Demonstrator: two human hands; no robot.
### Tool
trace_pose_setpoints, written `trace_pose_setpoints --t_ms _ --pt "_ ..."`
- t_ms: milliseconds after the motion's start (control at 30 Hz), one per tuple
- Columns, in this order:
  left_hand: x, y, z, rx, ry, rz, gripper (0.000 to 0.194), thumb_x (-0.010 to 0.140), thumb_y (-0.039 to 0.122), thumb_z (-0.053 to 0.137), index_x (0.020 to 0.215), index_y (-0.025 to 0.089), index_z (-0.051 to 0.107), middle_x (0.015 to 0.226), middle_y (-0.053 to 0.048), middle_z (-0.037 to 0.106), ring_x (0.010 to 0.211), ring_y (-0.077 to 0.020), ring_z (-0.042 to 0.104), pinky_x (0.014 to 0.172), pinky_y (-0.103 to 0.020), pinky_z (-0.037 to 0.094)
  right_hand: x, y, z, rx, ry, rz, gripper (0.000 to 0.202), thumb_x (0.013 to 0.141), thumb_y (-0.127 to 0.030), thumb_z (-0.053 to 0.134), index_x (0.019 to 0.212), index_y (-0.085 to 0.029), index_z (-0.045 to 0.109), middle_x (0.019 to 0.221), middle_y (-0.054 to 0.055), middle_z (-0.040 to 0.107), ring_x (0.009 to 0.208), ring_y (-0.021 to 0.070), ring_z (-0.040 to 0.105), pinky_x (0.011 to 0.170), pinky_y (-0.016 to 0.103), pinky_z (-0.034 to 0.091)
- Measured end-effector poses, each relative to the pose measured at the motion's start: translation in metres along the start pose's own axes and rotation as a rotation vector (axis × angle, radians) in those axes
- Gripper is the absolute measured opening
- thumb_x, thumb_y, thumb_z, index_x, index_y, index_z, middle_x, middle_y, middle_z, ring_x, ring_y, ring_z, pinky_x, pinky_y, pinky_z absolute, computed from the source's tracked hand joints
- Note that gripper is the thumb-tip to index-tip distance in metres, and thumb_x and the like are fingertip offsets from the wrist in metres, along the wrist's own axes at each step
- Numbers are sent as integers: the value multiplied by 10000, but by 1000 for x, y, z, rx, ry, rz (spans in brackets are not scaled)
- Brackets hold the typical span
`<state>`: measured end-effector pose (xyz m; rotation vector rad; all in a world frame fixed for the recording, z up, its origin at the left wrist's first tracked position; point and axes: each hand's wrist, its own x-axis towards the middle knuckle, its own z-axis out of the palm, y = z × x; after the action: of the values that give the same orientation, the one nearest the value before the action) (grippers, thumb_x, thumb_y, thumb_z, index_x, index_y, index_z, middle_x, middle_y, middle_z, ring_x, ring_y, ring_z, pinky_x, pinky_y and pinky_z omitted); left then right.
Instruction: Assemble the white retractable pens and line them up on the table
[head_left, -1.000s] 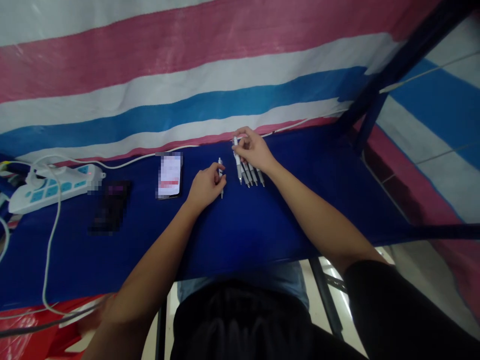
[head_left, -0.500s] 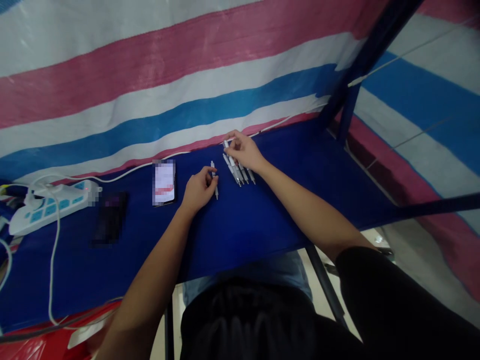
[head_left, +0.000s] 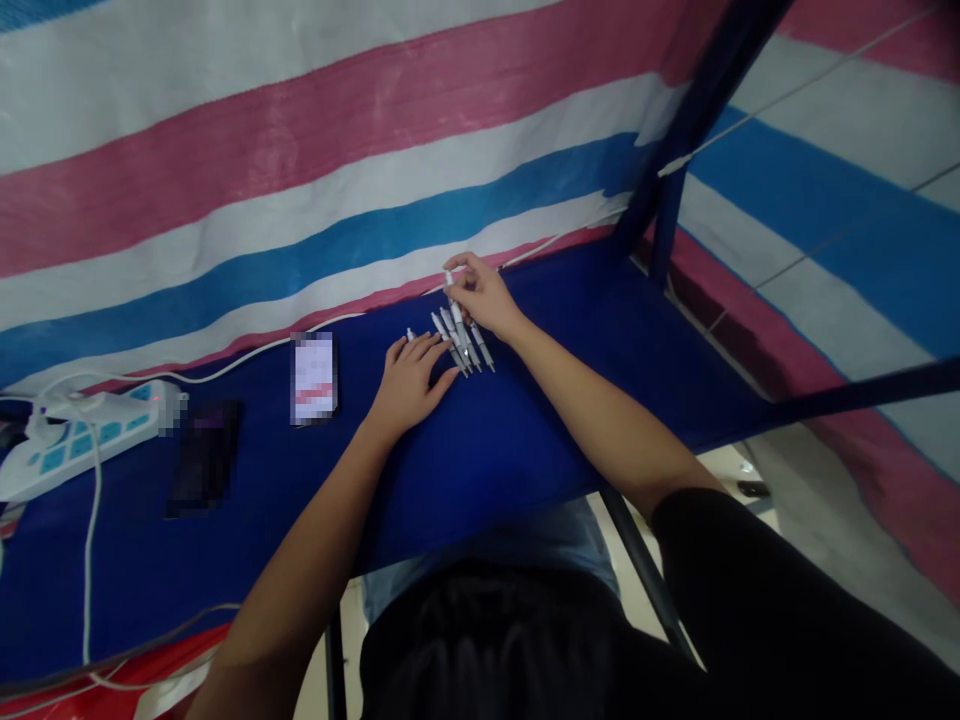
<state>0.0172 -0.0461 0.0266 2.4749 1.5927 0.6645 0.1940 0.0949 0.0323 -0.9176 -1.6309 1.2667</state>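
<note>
Several white and grey pens (head_left: 475,350) lie side by side, tips toward me, on the blue tabletop (head_left: 480,440). My right hand (head_left: 484,295) pinches the top end of a white pen (head_left: 454,303), which slants over the others. Just left of the group, my left hand (head_left: 414,380) is palm down with its fingers spread, fingertips close to the leftmost pens. Beneath its fingers is another pen, of which only the white top (head_left: 410,334) shows.
To the left lie a phone with a lit screen (head_left: 313,380), a dark blurred object (head_left: 204,455) and a white power strip (head_left: 97,435) with cables. Behind stands a striped sheet (head_left: 300,240); a blue post (head_left: 675,150) rises at the right.
My left hand has opened from its pinch on the single pen and moved over it toward the group. My right hand still holds its pen. The view has shifted slightly.
</note>
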Motion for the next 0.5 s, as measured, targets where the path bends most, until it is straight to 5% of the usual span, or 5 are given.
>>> trace_pose_setpoints --t_ms 333,500 --pt "3 -12 2 -84 43 -30 447 1089 447 568 1502 276 594 1604 -119 625 1559 -331 493 1299 -593 277 -7 -4 12 39 4 25 283 958 -209 688 1172 -290 523 671 -83 487 514 124 479 476 248 444" --pt "-5 -23 -7 1 239 -223 355 1015 447 665 1298 237 704 1271 -149 725 1213 -345 660 1026 -501 489 -10 -6 20 -5 1 -19 227 983 -245 650 1161 -303 521 729 -70 463 561 139 489 510 259 442"
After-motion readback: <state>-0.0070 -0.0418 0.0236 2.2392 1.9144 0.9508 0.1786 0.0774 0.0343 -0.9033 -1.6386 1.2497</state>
